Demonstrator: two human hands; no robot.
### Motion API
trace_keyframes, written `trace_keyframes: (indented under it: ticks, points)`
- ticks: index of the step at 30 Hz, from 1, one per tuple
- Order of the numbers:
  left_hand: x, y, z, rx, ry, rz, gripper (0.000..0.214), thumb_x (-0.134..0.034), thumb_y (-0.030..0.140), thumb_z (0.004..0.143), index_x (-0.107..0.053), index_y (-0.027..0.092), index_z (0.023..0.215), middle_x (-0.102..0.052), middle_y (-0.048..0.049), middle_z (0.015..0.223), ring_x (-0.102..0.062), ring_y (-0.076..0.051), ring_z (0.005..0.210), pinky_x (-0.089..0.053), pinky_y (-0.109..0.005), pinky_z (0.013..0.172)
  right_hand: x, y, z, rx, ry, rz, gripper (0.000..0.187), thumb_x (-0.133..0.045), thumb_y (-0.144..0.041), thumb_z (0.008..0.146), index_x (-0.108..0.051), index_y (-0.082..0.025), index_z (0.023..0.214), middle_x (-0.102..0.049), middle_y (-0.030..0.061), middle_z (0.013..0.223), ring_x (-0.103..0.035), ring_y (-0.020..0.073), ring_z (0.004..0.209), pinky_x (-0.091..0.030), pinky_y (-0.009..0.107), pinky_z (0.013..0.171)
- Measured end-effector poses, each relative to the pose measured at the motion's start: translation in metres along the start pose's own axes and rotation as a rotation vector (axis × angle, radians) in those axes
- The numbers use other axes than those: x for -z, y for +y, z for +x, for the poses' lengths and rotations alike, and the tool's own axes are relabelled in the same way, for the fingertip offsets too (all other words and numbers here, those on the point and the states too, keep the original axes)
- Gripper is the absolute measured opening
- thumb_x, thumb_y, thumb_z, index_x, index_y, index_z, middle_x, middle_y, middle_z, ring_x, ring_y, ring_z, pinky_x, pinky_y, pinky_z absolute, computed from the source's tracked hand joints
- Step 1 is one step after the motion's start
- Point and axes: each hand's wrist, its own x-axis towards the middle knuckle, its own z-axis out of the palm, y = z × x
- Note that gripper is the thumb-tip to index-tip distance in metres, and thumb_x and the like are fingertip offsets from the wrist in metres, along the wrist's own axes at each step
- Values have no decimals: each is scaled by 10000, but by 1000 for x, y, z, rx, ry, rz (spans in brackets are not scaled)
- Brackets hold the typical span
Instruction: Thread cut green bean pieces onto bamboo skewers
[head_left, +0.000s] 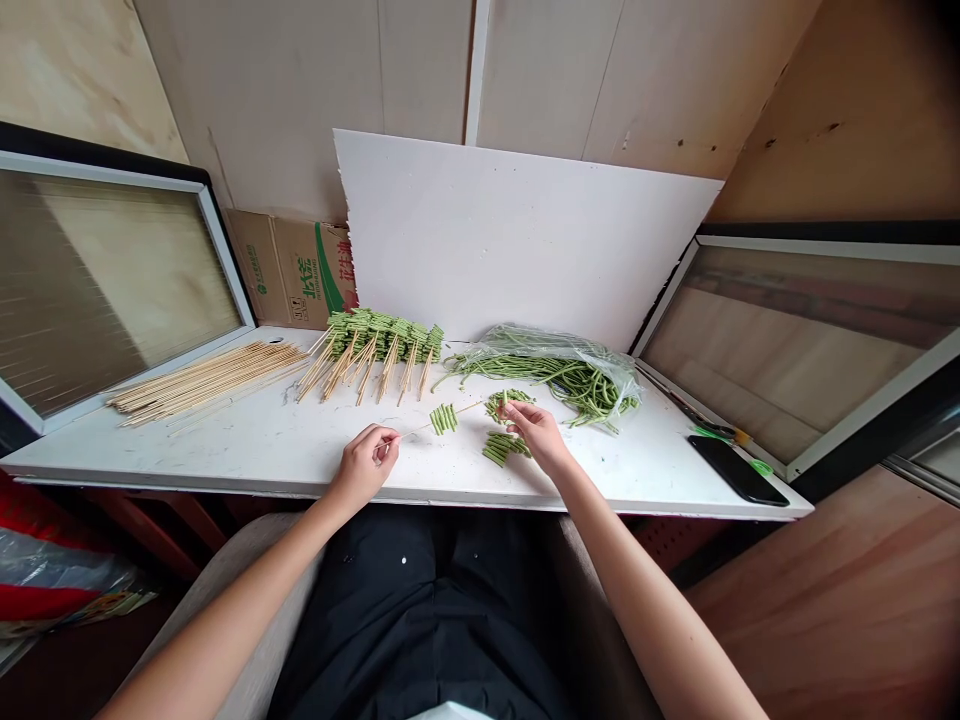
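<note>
My left hand [366, 462] is closed around the near end of a thin bamboo skewer [415, 433]. Several short green bean pieces [444, 418] sit side by side on that skewer, threaded crosswise. Its bare tip points right, toward my right hand [535, 428], whose fingers pinch a cut green bean piece [505, 397] above a small pile. Another small pile of cut beans [501, 449] lies just below, partly covered by my right hand. Finished-looking bean skewers [386, 335] are stacked at the back, their sticks pointing toward me.
Bare skewers [210, 380] lie in a bundle on the left of the white table [300, 455]. Long green beans [555, 372] rest in a clear plastic bag [592, 350] at the back right. Scissors [705, 420] and a black phone [735, 470] lie farther right. A cardboard box [289, 270] stands behind.
</note>
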Motion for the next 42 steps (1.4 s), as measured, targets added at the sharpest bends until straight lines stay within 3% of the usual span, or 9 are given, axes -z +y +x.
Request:
trace_keyframes:
  ticks: [3, 8, 19, 42]
  points:
    - [1, 1, 0, -10, -6, -1, 98, -578, 235, 1008, -661, 202, 970, -666, -33, 846, -586, -137, 642, -497, -266, 621, -18, 11, -5, -3, 24, 103, 570, -770, -733, 765, -796, -204, 976, -760, 80, 994, -685, 223, 941, -534, 305, 745]
    - [2, 2, 0, -19, -29, 1, 96, -581, 226, 1009, -658, 198, 960, -661, -25, 850, -546, -126, 626, -492, -270, 639, -27, 19, -9, 31, 20, 113, 526, -744, -723, 807, -784, -219, 953, -747, 59, 975, -686, 211, 961, -535, 309, 816]
    - [2, 3, 0, -30, -39, -2, 104, -579, 230, 1010, -663, 203, 956, -667, -27, 849, -540, -131, 621, -486, -272, 638, -30, 17, -11, 26, 4, 88, 541, -732, -742, 805, -779, -211, 903, -750, 68, 981, -680, 208, 918, -517, 292, 745]
    - [3, 4, 0, -24, -74, 6, 107, -571, 218, 1019, -653, 190, 956, -649, -22, 853, -519, -122, 628, -460, -265, 650, -27, 30, -5, 6, 34, 246, 435, -899, -548, 741, -823, -223, 1021, -754, 59, 917, -677, 223, 926, -494, 311, 732]
